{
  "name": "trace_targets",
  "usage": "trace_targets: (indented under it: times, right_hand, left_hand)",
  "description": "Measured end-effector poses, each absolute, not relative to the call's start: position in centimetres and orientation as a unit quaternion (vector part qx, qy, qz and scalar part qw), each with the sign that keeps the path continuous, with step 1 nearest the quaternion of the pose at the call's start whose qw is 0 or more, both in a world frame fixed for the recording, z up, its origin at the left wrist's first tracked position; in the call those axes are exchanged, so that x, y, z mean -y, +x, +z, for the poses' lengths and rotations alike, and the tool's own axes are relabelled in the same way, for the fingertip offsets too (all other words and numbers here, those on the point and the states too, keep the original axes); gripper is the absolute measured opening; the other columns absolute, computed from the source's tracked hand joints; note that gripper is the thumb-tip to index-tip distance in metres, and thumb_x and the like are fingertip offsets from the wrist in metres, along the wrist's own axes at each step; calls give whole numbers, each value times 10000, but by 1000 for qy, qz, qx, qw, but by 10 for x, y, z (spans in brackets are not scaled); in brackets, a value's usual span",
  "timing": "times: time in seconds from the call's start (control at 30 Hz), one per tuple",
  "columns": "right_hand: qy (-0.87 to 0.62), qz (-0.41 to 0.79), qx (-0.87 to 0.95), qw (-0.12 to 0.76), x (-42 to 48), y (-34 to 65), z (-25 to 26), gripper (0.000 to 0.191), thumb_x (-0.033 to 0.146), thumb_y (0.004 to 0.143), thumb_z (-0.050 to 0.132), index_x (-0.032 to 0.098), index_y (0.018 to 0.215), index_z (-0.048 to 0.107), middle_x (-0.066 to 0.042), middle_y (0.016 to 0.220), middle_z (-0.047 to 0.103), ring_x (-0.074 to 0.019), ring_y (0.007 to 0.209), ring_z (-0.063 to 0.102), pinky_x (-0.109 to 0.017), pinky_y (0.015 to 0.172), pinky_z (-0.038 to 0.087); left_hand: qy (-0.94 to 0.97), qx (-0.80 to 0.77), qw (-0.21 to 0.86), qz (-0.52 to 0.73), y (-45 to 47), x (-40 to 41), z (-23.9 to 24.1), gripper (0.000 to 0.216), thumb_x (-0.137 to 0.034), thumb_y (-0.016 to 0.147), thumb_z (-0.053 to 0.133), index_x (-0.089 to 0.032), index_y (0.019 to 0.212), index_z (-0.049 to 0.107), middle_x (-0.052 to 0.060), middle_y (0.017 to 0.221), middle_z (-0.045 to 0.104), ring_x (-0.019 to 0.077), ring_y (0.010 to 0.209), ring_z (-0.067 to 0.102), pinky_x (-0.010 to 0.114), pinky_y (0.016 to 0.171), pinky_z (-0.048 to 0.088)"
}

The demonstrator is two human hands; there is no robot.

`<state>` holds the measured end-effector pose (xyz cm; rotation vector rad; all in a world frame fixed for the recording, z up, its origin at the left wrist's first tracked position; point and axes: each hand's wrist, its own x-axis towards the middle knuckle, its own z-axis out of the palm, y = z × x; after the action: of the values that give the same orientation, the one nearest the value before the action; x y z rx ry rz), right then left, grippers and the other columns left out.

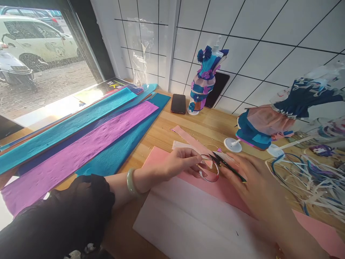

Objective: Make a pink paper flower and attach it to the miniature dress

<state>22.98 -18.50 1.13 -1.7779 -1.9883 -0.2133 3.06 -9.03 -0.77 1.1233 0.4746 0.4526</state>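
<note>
In the middle of the head view, my left hand [180,163] pinches a thin ring [217,172], white with some red, that looks like a narrow roll of tape. My right hand [252,176] has its fingers closed around a slim black tool [232,169] with a green edge; its tip is beside the ring, and its exact kind is unclear. Under both hands lies pink paper [156,156], with a large white sheet [188,212] nearer to me. A narrow pink strip [188,138] extends beyond my hands.
Turquoise [81,126], purple [94,144] and teal paper lengths cover the left side. A phone [178,103] lies near the tiled wall. Two small paper-dressed forms, one upright [203,84] and one tilted [269,126], stand behind. Tangled strips [312,187] lie at right.
</note>
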Motion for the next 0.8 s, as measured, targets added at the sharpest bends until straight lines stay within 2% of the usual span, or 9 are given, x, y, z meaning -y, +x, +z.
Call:
trace_targets:
  times: [0.1, 0.23, 0.47, 0.67, 0.8]
  right_hand:
    - [-624, -54, 746, 227, 191, 210, 15, 419, 439, 839, 477, 192, 1175, 514, -101, 1115, 596, -267, 1065, 526, -421, 871, 417]
    - [-602, -36, 766, 220, 195, 196, 9, 289, 330, 853, 481, 215, 1112, 538, -65, 1096, 619, -235, 1035, 549, -427, 902, 390]
    - [-584, -46, 764, 271, 196, 198, -2, 217, 210, 851, 500, 203, 1060, 557, -46, 1016, 655, -187, 979, 576, -385, 934, 366]
    - [-562, -52, 786, 252, 194, 200, 2, 159, 207, 866, 491, 189, 996, 581, -50, 952, 666, -184, 898, 595, -377, 885, 376]
    - [-516, -101, 816, 241, 192, 202, 4, 164, 141, 849, 505, 166, 986, 592, -71, 919, 675, -202, 867, 594, -390, 833, 391]
  left_hand:
    - [565, -211, 773, 200, 30, 94, -6, 375, -468, 769, 558, -111, 867, 619, 99, 860, 660, 149, 715, 634, 317, 728, 503]
    - [586, -186, 766, 189, 29, 96, -6, 379, -439, 815, 506, -108, 953, 629, 107, 899, 656, 157, 773, 626, 314, 747, 504]
    - [604, -169, 756, 185, 30, 97, -9, 337, -426, 827, 491, -126, 850, 643, 66, 849, 646, 132, 751, 605, 274, 709, 503]
    - [586, -173, 774, 168, 30, 94, -11, 336, -443, 807, 515, -132, 830, 640, 59, 819, 646, 140, 745, 619, 284, 716, 503]
    - [552, -182, 799, 152, 30, 94, -10, 319, -433, 781, 552, -126, 790, 640, 64, 805, 657, 155, 757, 637, 288, 738, 505]
